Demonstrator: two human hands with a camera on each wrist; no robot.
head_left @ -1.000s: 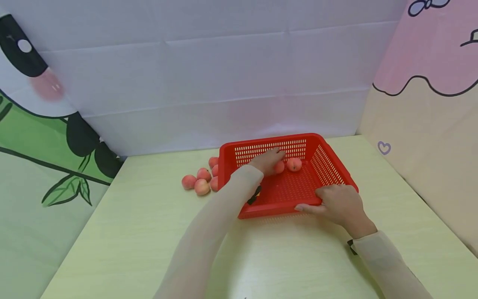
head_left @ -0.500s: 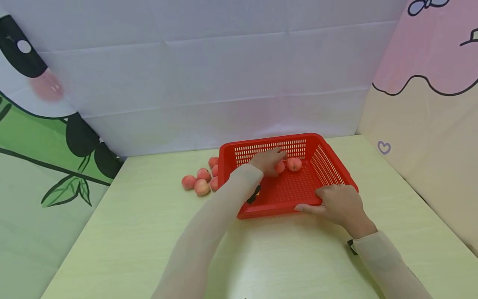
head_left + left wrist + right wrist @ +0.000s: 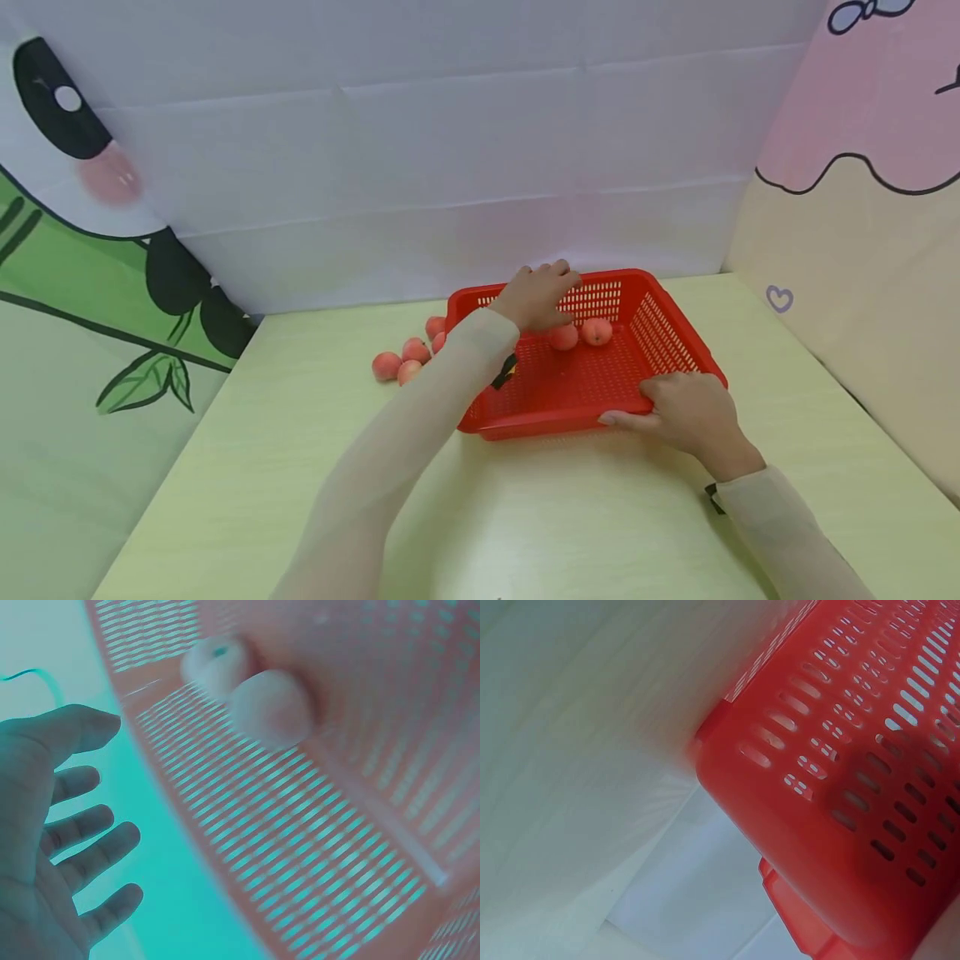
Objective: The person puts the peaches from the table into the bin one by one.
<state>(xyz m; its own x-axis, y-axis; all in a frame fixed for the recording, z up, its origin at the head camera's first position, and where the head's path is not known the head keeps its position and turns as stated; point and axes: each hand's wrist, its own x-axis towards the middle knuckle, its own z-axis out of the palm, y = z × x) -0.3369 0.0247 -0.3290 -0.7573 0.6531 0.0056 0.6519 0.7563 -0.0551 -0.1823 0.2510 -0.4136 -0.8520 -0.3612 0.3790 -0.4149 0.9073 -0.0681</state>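
A red slotted plastic basket [image 3: 600, 379] stands on the table, and two pinkish peaches lie inside it. The nearer peach [image 3: 563, 337] touches the other peach [image 3: 597, 332] toward the far side. Over the basket's back left part is my left hand [image 3: 534, 298], fingers spread and slightly bent, holding nothing. The left wrist view shows the same hand [image 3: 37, 832] apart from both peaches. At the front right corner my right hand [image 3: 692, 417] grips the basket's rim, thumb along the front edge. The right wrist view is filled mostly by the basket's wall [image 3: 769, 814].
Several more peaches [image 3: 386, 366] lie on the pale table [image 3: 247, 467] left of the basket, some hidden behind the left sleeve [image 3: 420, 417]. A white cloth backdrop [image 3: 390, 167] rises at the table's back edge, with printed cloth panels at both sides.
My left hand has let go of a peach, leaving it in the basket beside the other, and has risen up and back. My right hand keeps its grip on the rim.
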